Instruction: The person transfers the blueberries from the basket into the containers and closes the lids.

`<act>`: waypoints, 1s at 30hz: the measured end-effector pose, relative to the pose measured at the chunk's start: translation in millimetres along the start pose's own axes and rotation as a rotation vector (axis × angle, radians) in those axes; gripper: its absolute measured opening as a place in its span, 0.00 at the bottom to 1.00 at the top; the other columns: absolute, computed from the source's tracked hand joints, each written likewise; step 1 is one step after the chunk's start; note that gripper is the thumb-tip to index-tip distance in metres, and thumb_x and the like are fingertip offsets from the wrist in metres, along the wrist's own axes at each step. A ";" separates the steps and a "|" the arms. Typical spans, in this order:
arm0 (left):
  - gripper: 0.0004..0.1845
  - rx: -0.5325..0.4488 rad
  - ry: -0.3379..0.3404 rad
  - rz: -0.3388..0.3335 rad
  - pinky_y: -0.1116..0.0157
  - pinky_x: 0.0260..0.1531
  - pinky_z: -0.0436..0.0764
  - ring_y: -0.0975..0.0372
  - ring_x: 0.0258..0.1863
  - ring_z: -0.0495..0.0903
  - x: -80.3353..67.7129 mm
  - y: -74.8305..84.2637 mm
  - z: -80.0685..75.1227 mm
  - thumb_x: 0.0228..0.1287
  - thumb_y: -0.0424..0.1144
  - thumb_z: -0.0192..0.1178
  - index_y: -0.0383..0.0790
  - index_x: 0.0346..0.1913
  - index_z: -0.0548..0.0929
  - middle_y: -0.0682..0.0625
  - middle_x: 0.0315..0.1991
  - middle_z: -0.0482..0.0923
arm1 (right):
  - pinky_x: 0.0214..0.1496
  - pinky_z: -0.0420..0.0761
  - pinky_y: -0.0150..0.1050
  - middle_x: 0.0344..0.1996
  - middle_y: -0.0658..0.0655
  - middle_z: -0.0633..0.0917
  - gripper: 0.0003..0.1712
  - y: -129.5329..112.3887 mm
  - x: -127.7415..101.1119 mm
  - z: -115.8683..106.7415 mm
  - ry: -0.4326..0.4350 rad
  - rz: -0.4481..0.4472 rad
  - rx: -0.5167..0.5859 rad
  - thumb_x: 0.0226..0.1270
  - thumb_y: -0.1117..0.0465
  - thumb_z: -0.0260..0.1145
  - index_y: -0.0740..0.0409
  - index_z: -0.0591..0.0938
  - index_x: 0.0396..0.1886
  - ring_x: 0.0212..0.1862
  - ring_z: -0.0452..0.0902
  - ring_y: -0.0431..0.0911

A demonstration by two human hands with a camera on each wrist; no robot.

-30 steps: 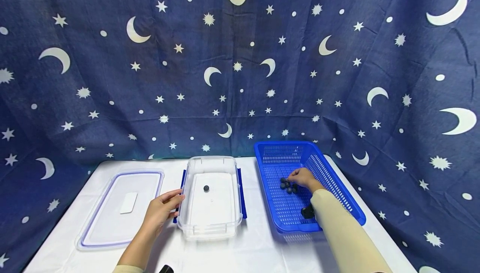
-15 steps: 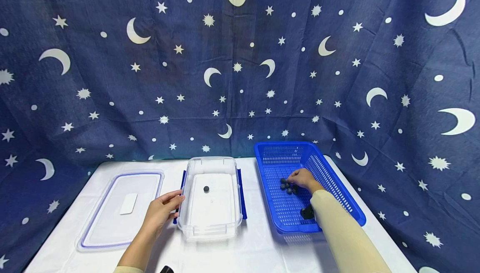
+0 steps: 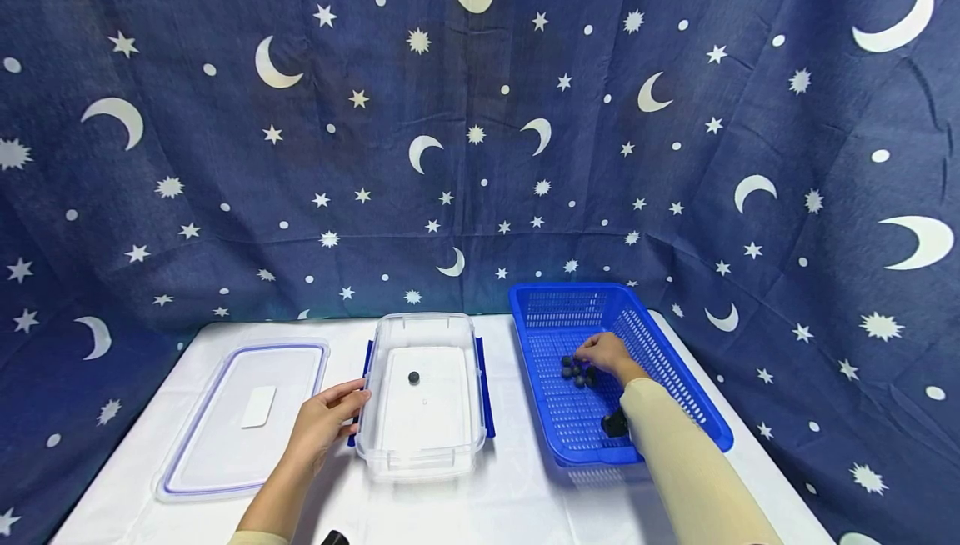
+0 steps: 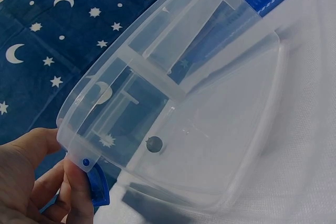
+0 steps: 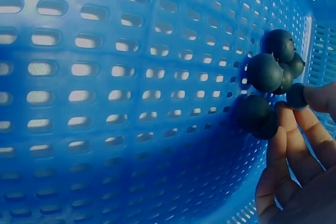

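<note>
My left hand [image 3: 321,424] holds the left wall of a clear plastic container [image 3: 418,453]. In the left wrist view the thumb is at the container's rim and the fingers lie below, beside a blue latch [image 4: 98,184]. One blueberry [image 3: 414,377] lies on the container's floor. Inside the blue basket [image 3: 558,437] my right hand [image 3: 606,355] reaches down to a cluster of blueberries [image 5: 265,72]. Its thumb and fingers pinch one blueberry [image 5: 297,96], seen in the right wrist view, right beside the others.
A clear lid [image 3: 202,445] with a blue-violet seal and a white label [image 3: 258,406] lies flat at the left on the white-covered table [image 3: 510,512]. Behind the table hangs a dark blue curtain [image 3: 510,157] with moons and stars. The basket has tall perforated sides.
</note>
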State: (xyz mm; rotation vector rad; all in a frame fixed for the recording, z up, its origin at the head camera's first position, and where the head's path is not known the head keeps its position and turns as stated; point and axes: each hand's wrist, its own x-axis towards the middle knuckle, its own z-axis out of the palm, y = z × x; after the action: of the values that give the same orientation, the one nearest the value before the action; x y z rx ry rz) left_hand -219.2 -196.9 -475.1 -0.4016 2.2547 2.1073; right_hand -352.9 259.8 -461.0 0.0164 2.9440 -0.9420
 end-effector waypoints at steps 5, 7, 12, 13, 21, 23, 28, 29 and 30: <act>0.28 0.004 0.005 0.007 0.75 0.29 0.83 0.69 0.34 0.77 -2.2 2.0 0.7 0.64 0.43 0.66 0.32 0.63 0.77 0.57 0.36 0.80 | 0.35 0.77 0.38 0.24 0.55 0.83 0.11 -5.2 -0.4 -0.7 0.034 -0.003 0.003 0.58 0.61 0.69 0.66 0.85 0.32 0.30 0.77 0.46; 0.27 0.006 0.007 0.008 0.75 0.29 0.83 0.69 0.34 0.77 -2.5 2.4 0.8 0.64 0.44 0.66 0.32 0.62 0.77 0.57 0.36 0.80 | 0.33 0.76 0.36 0.24 0.55 0.83 0.10 -7.2 -0.2 -1.2 0.042 -0.005 0.006 0.58 0.61 0.69 0.66 0.85 0.31 0.29 0.76 0.45; 0.27 0.006 0.008 0.006 0.75 0.28 0.82 0.69 0.34 0.77 -1.6 2.1 0.7 0.64 0.43 0.66 0.32 0.62 0.78 0.56 0.36 0.79 | 0.30 0.74 0.34 0.26 0.54 0.83 0.10 -13.3 0.8 -3.0 0.040 -0.017 0.026 0.59 0.61 0.68 0.66 0.86 0.33 0.29 0.75 0.45; 0.27 0.007 0.006 0.008 0.75 0.28 0.82 0.69 0.34 0.77 -1.6 2.2 0.7 0.64 0.43 0.66 0.32 0.62 0.78 0.56 0.36 0.79 | 0.30 0.74 0.34 0.26 0.54 0.83 0.10 -14.9 1.1 -3.4 0.039 -0.024 0.028 0.59 0.61 0.68 0.65 0.86 0.33 0.29 0.75 0.45; 0.28 0.008 0.002 0.002 0.75 0.28 0.83 0.68 0.35 0.77 -1.8 2.1 0.2 0.64 0.44 0.67 0.32 0.63 0.77 0.57 0.36 0.80 | 0.34 0.79 0.35 0.30 0.56 0.85 0.10 -27.3 6.8 -3.0 0.035 -0.106 0.062 0.60 0.59 0.70 0.64 0.86 0.35 0.30 0.78 0.43; 0.28 0.011 0.003 0.005 0.75 0.29 0.83 0.68 0.35 0.77 -1.8 2.5 0.2 0.64 0.44 0.67 0.32 0.63 0.77 0.57 0.37 0.80 | 0.34 0.78 0.34 0.31 0.55 0.86 0.10 -31.5 8.0 -1.9 0.039 -0.122 0.077 0.60 0.60 0.71 0.63 0.86 0.35 0.30 0.77 0.43; 0.28 0.024 0.003 0.015 0.74 0.30 0.83 0.68 0.36 0.78 -1.4 2.6 0.6 0.64 0.44 0.66 0.32 0.63 0.77 0.56 0.39 0.81 | 0.35 0.78 0.34 0.33 0.57 0.86 0.10 -42.9 8.4 -0.5 0.046 -0.183 0.096 0.60 0.60 0.71 0.63 0.86 0.35 0.32 0.77 0.43; 0.28 0.024 0.005 0.013 0.74 0.30 0.83 0.68 0.36 0.78 -1.7 2.7 0.9 0.64 0.44 0.66 0.33 0.62 0.77 0.56 0.39 0.81 | 0.35 0.78 0.34 0.33 0.58 0.86 0.10 -44.9 8.4 -0.3 0.049 -0.195 0.096 0.60 0.60 0.70 0.64 0.86 0.35 0.33 0.78 0.44; 0.27 0.025 0.003 0.013 0.74 0.30 0.83 0.68 0.36 0.78 -1.6 2.4 1.1 0.65 0.44 0.66 0.33 0.63 0.77 0.56 0.40 0.81 | 0.36 0.79 0.34 0.34 0.58 0.86 0.09 -46.8 8.3 -0.1 0.051 -0.194 0.097 0.61 0.60 0.71 0.63 0.86 0.35 0.33 0.78 0.44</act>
State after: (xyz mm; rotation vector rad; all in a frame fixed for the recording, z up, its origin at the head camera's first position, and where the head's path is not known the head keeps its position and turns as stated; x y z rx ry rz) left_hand -218.4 -195.5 -472.5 -0.3902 2.2882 2.0838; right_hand -362.4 221.7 -434.2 -0.2495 2.9848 -1.1234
